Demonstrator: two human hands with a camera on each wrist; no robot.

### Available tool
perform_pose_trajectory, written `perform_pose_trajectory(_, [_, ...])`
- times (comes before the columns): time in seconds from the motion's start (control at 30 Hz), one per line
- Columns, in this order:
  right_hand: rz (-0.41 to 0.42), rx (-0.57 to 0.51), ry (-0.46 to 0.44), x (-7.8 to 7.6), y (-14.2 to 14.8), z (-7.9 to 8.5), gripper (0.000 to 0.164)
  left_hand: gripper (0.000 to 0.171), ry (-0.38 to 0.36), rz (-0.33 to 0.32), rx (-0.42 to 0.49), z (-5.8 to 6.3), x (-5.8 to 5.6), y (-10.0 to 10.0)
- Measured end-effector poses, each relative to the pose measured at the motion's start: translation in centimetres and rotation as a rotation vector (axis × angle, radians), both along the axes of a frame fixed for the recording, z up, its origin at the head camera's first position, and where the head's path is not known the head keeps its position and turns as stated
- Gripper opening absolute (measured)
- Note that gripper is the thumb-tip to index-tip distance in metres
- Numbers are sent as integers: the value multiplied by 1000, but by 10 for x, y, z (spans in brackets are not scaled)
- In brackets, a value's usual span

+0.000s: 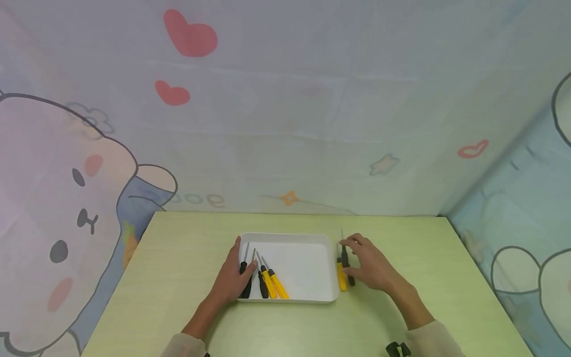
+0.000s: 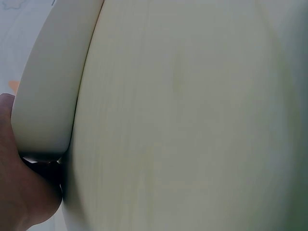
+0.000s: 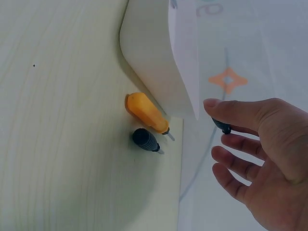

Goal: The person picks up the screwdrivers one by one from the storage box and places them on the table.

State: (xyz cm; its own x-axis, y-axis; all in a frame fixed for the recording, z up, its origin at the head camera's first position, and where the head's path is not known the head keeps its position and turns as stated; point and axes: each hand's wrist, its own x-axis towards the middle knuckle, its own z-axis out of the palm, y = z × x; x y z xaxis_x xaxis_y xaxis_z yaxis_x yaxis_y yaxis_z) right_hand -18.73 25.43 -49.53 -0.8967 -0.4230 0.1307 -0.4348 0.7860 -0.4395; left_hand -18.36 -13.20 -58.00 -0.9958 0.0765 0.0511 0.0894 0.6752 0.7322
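A white tray [image 1: 308,267] holds several screwdrivers, some black-handled, with two yellow-handled ones [image 1: 278,284] among them, bunched at its left side. My left hand [image 1: 228,278] grips the tray's left end, its thumb over the inside. Just beyond the tray's right wall, my right hand [image 1: 372,265] pinches a black-handled screwdriver [image 3: 221,126] between thumb and forefinger; the other fingers are loosely bent. Below it on the table lie a yellow screwdriver [image 3: 147,112] and another black one [image 3: 145,139], side by side. In the left wrist view only part of the left hand [image 2: 24,187] shows.
The pale wooden table [image 1: 446,277] reaches back to a printed cloth [image 1: 285,124] hanging behind it. A second stretch of cloth [image 1: 526,208] borders the right edge. A small black object [image 1: 398,349] shows by the right sleeve.
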Motion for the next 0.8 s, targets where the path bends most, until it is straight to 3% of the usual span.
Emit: perform_pose_trajectory(0.8, [-2, 8, -20, -3, 18, -9, 64, 87, -3, 7, -1, -1, 0, 0])
